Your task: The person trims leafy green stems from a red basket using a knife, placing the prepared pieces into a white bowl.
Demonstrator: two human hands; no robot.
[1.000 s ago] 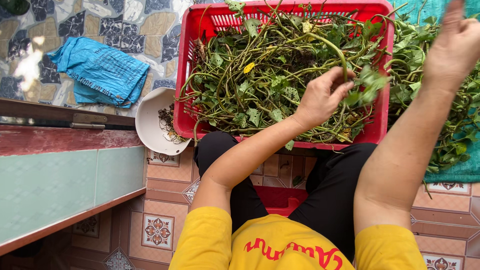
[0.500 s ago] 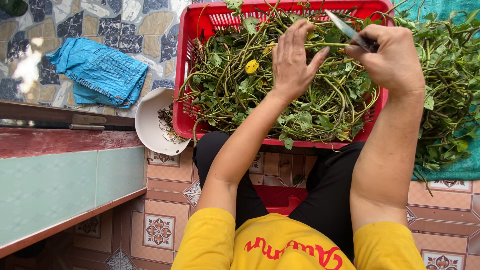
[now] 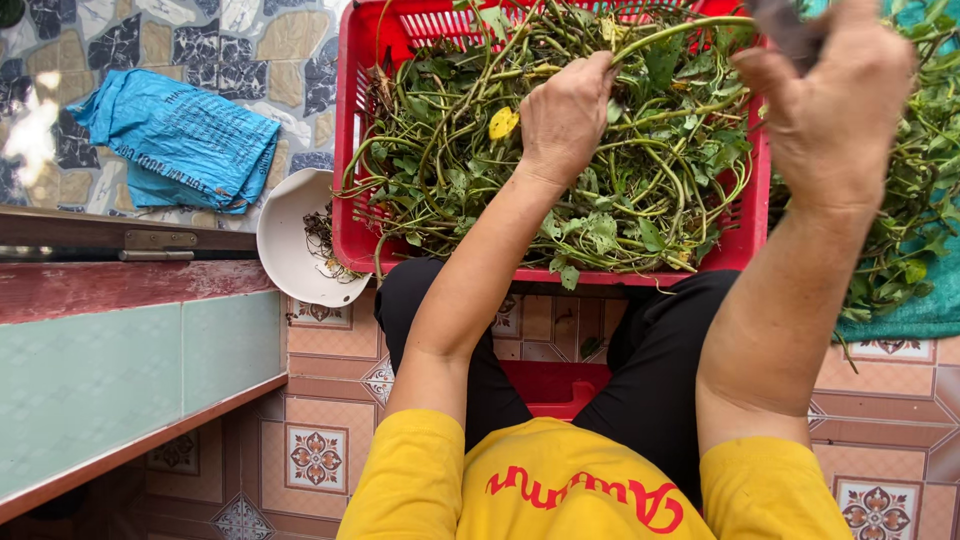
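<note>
Green stem [image 3: 690, 28] in left grip [image 3: 566, 112], above red basket [image 3: 352, 150]

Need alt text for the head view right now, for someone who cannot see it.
Seen from above, a seated person's left hand grips a long green stem over a red plastic basket of leafy vines, while the right hand holds a dark blade-like tool. A white bowl and a blue bag lie to the left.

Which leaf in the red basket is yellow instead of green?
The single yellow leaf lying on the greens in the red basket, just beside the left hand. Every other leaf around it is green.
</note>
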